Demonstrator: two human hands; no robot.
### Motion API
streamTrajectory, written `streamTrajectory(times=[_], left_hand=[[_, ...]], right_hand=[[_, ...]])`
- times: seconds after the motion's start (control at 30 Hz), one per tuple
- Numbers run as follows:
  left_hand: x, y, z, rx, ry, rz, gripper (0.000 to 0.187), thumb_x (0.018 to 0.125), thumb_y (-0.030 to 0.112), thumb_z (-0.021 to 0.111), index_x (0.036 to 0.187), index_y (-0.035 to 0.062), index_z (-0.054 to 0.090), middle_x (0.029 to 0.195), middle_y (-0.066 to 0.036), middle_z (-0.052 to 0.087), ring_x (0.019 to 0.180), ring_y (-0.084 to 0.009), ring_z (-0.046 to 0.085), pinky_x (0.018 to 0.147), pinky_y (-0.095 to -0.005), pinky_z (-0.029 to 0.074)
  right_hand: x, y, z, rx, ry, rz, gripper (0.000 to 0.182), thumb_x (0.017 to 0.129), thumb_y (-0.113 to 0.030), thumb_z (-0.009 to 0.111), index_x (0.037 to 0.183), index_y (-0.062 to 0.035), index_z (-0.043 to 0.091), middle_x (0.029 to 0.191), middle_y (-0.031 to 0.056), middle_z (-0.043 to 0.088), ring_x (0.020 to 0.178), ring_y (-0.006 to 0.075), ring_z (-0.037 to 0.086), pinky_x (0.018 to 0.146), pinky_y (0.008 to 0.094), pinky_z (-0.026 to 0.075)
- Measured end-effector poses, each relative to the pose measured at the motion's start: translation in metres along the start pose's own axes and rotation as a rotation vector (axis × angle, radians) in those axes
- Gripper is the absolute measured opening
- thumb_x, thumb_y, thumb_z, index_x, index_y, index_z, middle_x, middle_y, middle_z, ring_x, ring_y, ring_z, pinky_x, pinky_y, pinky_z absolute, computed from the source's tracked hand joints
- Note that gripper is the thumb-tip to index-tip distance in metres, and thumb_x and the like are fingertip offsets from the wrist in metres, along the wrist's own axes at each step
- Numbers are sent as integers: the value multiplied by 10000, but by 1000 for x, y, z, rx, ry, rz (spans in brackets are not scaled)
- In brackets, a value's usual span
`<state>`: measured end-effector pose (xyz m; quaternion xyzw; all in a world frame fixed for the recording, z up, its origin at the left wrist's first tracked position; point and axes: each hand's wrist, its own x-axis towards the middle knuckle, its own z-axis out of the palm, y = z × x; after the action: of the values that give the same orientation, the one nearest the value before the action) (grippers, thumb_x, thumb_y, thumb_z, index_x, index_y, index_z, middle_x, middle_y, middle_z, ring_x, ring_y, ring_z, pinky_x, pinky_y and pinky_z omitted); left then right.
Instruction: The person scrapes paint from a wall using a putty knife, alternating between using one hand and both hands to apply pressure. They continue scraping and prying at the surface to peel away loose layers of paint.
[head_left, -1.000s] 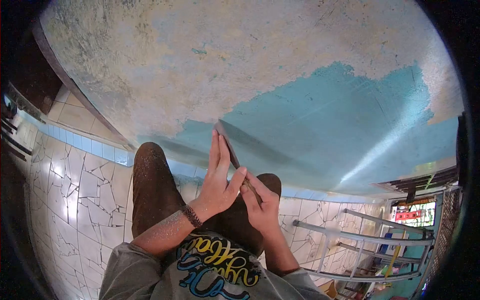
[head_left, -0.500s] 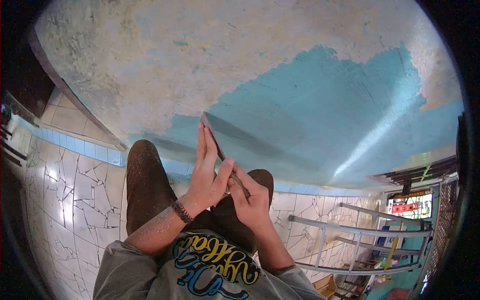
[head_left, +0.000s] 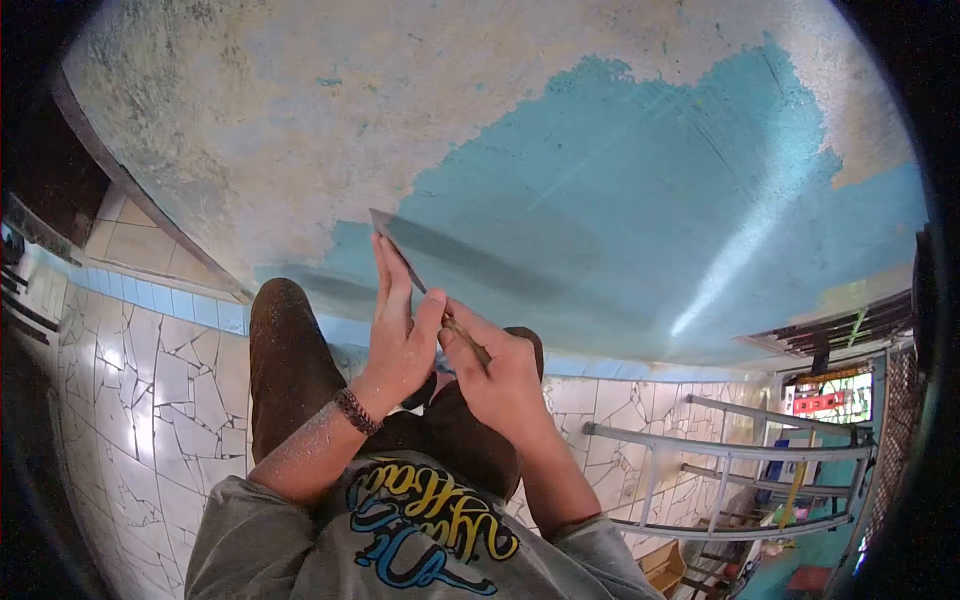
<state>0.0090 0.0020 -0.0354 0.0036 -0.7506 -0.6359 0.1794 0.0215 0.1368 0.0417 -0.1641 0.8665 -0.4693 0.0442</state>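
A scraper with a thin metal blade (head_left: 400, 248) and a slim brownish handle (head_left: 468, 338) is held against the wall, its tip at the border between blue paint and bare patchy plaster. My right hand (head_left: 500, 375) wraps its fingers round the handle. Along the blade lie the straightened fingers of my left hand (head_left: 400, 335), with the thumb bent over the blade's base. Pale dust speckles my left forearm, above a dark braided bracelet (head_left: 357, 411). The wall (head_left: 580, 200) carries a large blue area, and the scraper casts a shadow on it.
My bent knees (head_left: 290, 335) are close to the wall's foot. A metal ladder (head_left: 720, 450) lies to the right, near a cardboard box (head_left: 662, 568). Cracked-pattern tiles (head_left: 150, 400) cover the floor. At the left, a dark doorway (head_left: 60, 170) borders the wall.
Both hands and the scraper have shifted up and to the left along the wall. The blade tip has moved the same way, and the view has shifted slightly.
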Motion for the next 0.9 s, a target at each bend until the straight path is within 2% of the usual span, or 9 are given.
streamTrajectory(times=[0.13,0.23,0.33,0.43,0.5,0.6,0.73,0.8,0.9], left_hand=[[0,5,3,-17,-53,7,775,999,271,456,1513,-101,12,1582,-337,-20,1493,-419,37,1185,-396,150],[-2,6,5,-37,-60,2,771,997,244,459,1511,-105,1,1590,-317,-25,1496,-394,20,1193,-395,119],[-4,11,4,-67,-84,-15,767,993,179,472,1505,-116,-17,1607,-277,-28,1504,-345,-8,1206,-393,64],[-2,3,-1,-26,-42,-8,770,992,211,490,1503,-119,17,1596,-303,-1,1498,-372,29,1197,-391,104],[1,-7,-10,44,33,16,766,994,263,501,1503,-115,73,1574,-352,23,1486,-426,93,1179,-395,178],[2,-4,-43,38,-117,-49,732,988,246,516,1493,-123,136,1573,-353,37,1485,-418,112,1184,-385,166],[15,-30,-62,4,248,-43,710,989,264,531,1498,-95,190,1568,-360,50,1494,-407,65,1196,-404,94],[52,-22,-52,42,601,144,698,994,285,523,1511,-60,205,1565,-364,53,1496,-407,40,1198,-427,59],[94,-9,-20,186,787,365,694,1000,362,481,1509,-38,233,1556,-375,60,1467,-498,16,1175,-556,3]], right_hand=[[-5,-1,-8,8,-9,60,352,929,-75,599,1275,-15,606,941,166,714,824,144,661,783,286,515],[-4,1,-5,5,22,19,366,910,-121,632,1273,-74,610,1001,243,684,910,345,708,777,364,543],[-8,8,-4,-54,28,-11,349,913,-135,630,1257,-77,620,1001,239,685,895,339,713,774,371,544],[2,-2,-8,-33,-53,78,333,928,-77,606,1254,-11,614,948,158,715,849,170,670,793,286,514],[7,6,8,-30,-35,31,328,926,-93,617,1244,-11,618,956,164,713,847,163,665,790,287,514],[4,25,19,-36,-15,2,339,925,-120,634,1244,-9,616,940,144,705,819,144,645,773,285,513],[-22,68,18,-31,-149,289,362,925,-151,648,1256,-8,608,898,86,681,774,126,606,753,279,510],[-44,97,26,5,-166,303,365,926,-156,649,1257,-9,608,911,69,670,787,125,598,760,274,504],[-56,88,27,25,-210,350,363,927,-150,647,1261,-13,607,947,61,665,818,121,593,779,273,498]])
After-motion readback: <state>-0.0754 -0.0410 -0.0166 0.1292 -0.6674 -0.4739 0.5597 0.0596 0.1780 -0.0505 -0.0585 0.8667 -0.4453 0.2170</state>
